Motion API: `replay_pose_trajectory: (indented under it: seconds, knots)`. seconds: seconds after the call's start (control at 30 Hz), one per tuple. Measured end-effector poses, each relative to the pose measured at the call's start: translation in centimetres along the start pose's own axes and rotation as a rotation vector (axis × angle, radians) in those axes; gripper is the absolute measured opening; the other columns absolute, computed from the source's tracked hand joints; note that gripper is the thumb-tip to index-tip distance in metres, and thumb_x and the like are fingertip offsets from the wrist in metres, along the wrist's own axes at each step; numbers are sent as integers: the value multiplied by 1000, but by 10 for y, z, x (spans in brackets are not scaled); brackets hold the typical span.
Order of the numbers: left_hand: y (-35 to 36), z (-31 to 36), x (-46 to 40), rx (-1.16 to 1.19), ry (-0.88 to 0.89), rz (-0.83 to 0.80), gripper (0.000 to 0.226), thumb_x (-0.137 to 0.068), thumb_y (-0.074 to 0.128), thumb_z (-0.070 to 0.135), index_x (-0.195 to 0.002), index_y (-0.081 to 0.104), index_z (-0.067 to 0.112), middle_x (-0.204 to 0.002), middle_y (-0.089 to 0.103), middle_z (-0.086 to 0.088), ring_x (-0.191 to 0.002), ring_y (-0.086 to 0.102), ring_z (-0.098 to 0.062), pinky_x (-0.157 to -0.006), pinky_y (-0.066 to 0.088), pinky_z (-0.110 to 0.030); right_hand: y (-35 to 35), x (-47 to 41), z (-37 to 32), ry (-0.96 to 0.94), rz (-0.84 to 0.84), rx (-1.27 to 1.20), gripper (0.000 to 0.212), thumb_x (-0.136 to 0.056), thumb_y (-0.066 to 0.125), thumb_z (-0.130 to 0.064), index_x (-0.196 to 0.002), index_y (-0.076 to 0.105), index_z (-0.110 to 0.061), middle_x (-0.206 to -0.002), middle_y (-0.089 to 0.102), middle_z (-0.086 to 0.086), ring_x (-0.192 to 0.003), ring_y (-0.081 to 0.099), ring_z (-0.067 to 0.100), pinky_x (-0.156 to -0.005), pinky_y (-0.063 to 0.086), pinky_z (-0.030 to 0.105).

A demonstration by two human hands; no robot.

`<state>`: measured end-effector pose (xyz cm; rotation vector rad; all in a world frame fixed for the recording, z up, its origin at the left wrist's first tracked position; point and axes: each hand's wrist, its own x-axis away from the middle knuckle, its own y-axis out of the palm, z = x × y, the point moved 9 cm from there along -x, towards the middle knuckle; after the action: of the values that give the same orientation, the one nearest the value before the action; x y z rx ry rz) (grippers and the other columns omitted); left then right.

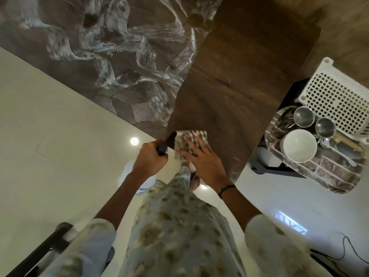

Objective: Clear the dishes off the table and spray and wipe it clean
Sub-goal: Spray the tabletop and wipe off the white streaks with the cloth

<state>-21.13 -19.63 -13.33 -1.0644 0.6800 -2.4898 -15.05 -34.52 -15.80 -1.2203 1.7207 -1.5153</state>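
A brown wooden table (235,80) runs from the top of the view down to me. My right hand (201,156) presses a checked cloth (184,140) flat on the table's near corner with straight fingers. My left hand (150,158) grips the black trigger head of a white spray bottle (127,172), which hangs beside the table's left edge, its body mostly hidden under my wrist. A patterned tray (323,172) to the right holds the cleared dishes: a white bowl (298,145), two steel cups (304,116), a spoon (335,149).
A white plastic lattice basket (339,100) sits behind the tray on a dark stand. A brown and white swirled rug (99,47) covers the floor left of the table. Glossy pale tiles surround me, with a dark chair back (40,254) at lower left and cables at lower right.
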Motion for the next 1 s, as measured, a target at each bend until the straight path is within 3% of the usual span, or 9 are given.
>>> replay_pose_trajectory:
  seconds: [0.13,0.23,0.3,0.37,0.43,0.63,0.77,0.87,1.0]
  knots:
    - [-6,-2,3,44,-5,0,9,-74,57,4,-72,61,11,-67,63,-15,-55,45,-28,-59,45,-35,7,63,57,190,-96,-2,88,-77,66,3,-147,28,-34,-159,21,4,-146,13,36,-109,37,50]
    - [-12,-3,4,57,-4,19,7,-72,56,12,-73,62,8,-66,62,-16,-54,45,-27,-60,48,-40,-4,58,68,319,-59,-84,74,-84,62,-4,-147,32,-29,-159,21,6,-146,13,39,-105,40,56]
    - [-13,-3,4,53,-2,15,18,-69,52,22,-72,61,6,-65,62,-18,-51,44,-25,-56,47,-39,-10,30,61,385,10,-102,68,-88,59,-5,-147,34,-28,-158,22,7,-145,14,40,-108,36,57]
    - [-15,-3,3,35,1,6,13,-74,55,19,-63,55,12,-56,56,-12,-47,40,-21,-49,42,-34,-8,-5,40,357,39,-104,70,-86,58,-2,-147,34,-28,-159,22,7,-145,12,41,-113,30,56]
    - [-19,-5,-1,19,9,17,33,-82,59,11,-55,44,23,-48,43,1,-42,32,-14,-44,31,-22,-2,-26,16,271,44,-83,77,-80,59,3,-146,34,-29,-159,21,7,-146,10,39,-115,26,54]
    - [-28,-11,-15,4,14,-38,32,-83,61,11,-59,46,25,-50,43,4,-44,32,-13,-47,27,-21,17,34,9,121,-32,46,86,-73,69,6,-145,36,-29,-155,31,7,-144,18,36,-113,27,49]
    - [-40,-13,-30,-34,30,-55,25,-82,61,11,-63,48,22,-51,44,4,-43,34,-13,-46,26,-22,2,45,44,293,-44,1,80,-76,73,-2,-143,37,-27,-155,31,8,-144,18,36,-106,29,51]
    - [-45,-16,-41,-69,44,-88,18,-80,60,10,-66,52,19,-53,48,1,-45,37,-15,-46,29,-24,-5,8,47,468,-13,-118,66,-89,61,-13,-146,32,-28,-158,23,7,-145,14,40,-107,35,59]
    - [-53,-17,-52,-95,54,-115,10,-76,59,13,-68,54,12,-54,49,-5,-46,35,-19,-48,30,-24,-4,-62,12,407,19,-149,64,-89,55,-6,-145,37,-31,-159,23,4,-146,13,40,-109,36,56]
